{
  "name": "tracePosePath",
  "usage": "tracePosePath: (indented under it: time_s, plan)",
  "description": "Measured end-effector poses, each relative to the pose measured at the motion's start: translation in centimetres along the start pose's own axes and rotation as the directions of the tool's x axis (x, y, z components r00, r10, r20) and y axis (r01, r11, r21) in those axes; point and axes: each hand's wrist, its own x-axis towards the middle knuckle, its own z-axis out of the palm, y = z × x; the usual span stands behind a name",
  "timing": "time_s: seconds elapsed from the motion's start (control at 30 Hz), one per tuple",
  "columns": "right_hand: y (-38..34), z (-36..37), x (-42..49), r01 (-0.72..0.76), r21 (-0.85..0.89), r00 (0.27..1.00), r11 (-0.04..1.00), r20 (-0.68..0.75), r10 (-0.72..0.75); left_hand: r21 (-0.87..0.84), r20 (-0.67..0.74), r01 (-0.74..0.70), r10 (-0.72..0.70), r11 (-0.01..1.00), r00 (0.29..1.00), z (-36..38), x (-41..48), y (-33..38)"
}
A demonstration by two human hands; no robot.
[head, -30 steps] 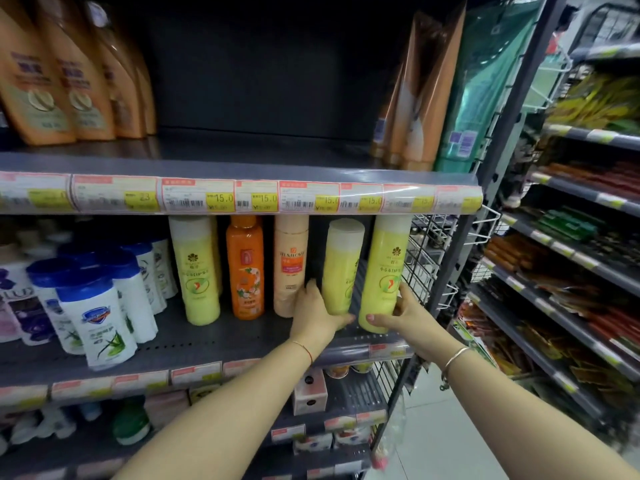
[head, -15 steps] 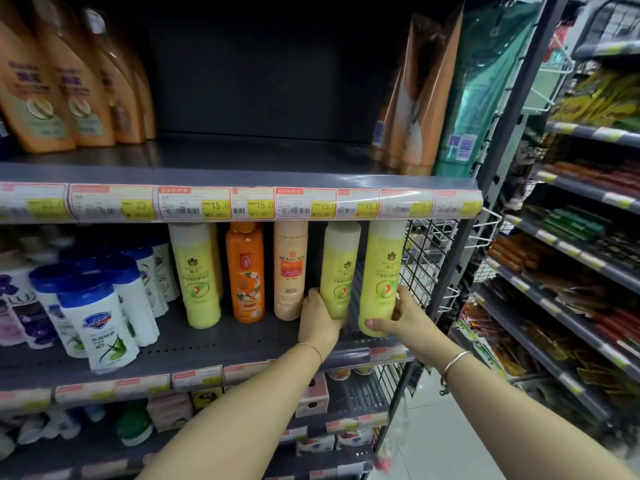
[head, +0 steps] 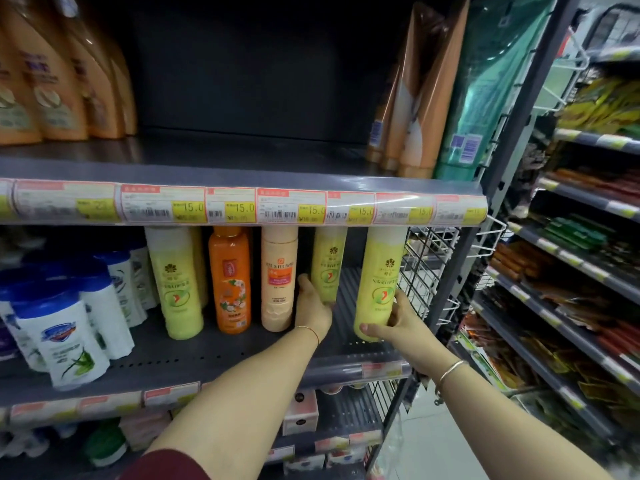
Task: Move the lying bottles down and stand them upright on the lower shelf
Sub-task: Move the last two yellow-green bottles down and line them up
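By the lower shelf's (head: 207,360) right edge, my left hand (head: 311,311) and right hand (head: 403,329) clamp fingers (head: 400,301) low round two stiff, slick, likely heavyish yellow bottles (head: 379,271).

Grey lower shelf (head: 214,355), dotted with holes near the front edge. Upright along it, left to right: white bottles with blue caps (head: 65,341) crowding the left end, then tall yellow bottle (head: 178,289), orange bottle (head: 230,285), cream bottle (head: 278,282). Towards the right end, rear yellow bottle (head: 329,268) set further back, base out of sight; front yellow bottle (head: 379,282) upright right by the front edge. Upper shelf (head: 242,161): tan bottles (head: 52,91) at the left end, tan pouches (head: 415,109) and teal pack (head: 485,98) at the right end, price labels (head: 242,206) along the front edge.
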Motion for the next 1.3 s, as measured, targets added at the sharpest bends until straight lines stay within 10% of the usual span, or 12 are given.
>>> tracePosePath:
  time_s: [0.7, 0.87, 1.3]
  plan:
    - [-0.3, 1.8, 3.3, 0.010, -0.150, 0.999, 0.989, -0.041, -0.016, 0.289, 0.021, 0.050, -0.058, 0.956, 0.998, -0.3, -0.2, -0.4]
    - [0.2, 3.0, 4.4, 0.033, -0.190, 0.998, 0.981, -0.038, -0.041, 0.193, 0.215, -0.045, 0.002, 0.980, 0.977, -3.3, -3.5, 0.2]
    - [0.4, 6.5, 5.2, 0.059, -0.228, 0.997, 0.972, -0.034, -0.068, -0.021, 0.196, -0.095, 0.097, 0.995, 0.976, -9.6, -6.1, -1.7]
